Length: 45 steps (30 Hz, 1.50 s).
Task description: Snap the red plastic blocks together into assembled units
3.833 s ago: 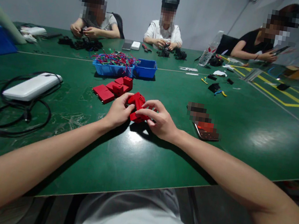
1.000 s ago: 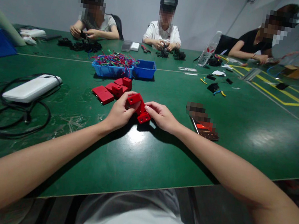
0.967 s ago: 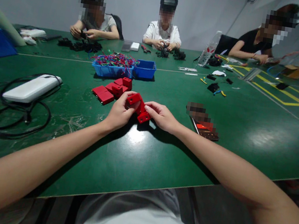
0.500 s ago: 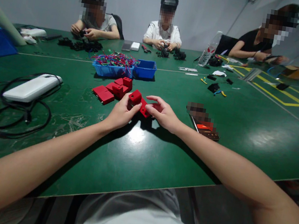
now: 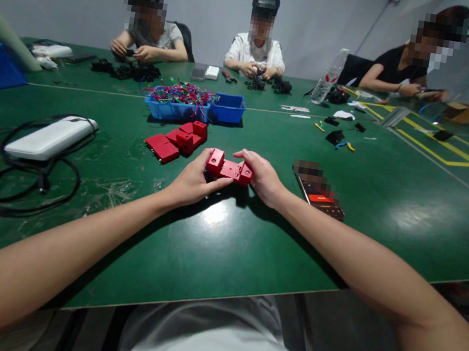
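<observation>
Over green table, left hand curled inward.

At nine o'clock on the green table lies a white device, a black cable looped about it – a phone rests at three. Ten o'clock: a blue bin of tangled coloured wires. At twelve, a smaller blue bin; between one and two, a clear bottle – at two, what look like blue-and-yellow pliers
</observation>
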Tool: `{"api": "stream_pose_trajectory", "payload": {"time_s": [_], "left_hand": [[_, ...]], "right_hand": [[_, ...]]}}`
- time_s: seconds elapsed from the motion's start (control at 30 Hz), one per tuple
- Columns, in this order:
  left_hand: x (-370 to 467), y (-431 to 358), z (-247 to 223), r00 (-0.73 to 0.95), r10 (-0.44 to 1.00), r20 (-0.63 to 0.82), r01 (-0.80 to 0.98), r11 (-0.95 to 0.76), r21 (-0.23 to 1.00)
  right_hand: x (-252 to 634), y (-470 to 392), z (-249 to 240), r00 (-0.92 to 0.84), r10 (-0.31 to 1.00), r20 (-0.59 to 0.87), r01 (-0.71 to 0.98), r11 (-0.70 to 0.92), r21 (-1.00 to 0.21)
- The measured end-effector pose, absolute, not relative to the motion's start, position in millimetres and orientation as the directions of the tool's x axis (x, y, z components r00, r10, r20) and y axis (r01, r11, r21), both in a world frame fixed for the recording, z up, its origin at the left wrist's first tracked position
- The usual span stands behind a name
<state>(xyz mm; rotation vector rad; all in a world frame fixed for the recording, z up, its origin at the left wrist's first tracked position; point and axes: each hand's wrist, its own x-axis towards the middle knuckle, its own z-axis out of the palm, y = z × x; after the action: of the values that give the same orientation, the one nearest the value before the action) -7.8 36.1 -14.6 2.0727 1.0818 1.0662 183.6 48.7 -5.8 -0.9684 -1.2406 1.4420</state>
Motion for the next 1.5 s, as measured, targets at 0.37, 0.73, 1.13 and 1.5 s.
{"api": "stream_pose_trajectory", "payload": {"time_s": [0.37, 0.73, 1.13, 1.5], "left_hand": [[-7.2, 37.1, -14.8, 0.127, 0.919, 0.374, 0.483, -0.386, 0.786], [-3.9, 35.4, -11.1, 0.056, 0.956, 0.288, 0.396, -0.286, 0.872], [-5.0, 24.1, -6.8, 0.328, 0.865, 0.379, 0.446, -0.495, 0.745], [-8.2, 25.3, -9.9, 0.467, 0.804, 0.367, 0.446, -0.573, 0.687]], "right_hand": [[185.4, 48.9, -6.1, -0.291, 0.956, 0.032, -0.206, -0.029, -0.978], [186.9, 52.3, -14.9, -0.334, 0.936, 0.107, -0.145, 0.061, -0.987], [186.5, 51.2, -14.9, -0.286, 0.951, 0.118, -0.163, 0.073, -0.984], [185.0, 50.2, -14.2, -0.244, 0.964, 0.108, -0.183, 0.063, -0.981]]}}
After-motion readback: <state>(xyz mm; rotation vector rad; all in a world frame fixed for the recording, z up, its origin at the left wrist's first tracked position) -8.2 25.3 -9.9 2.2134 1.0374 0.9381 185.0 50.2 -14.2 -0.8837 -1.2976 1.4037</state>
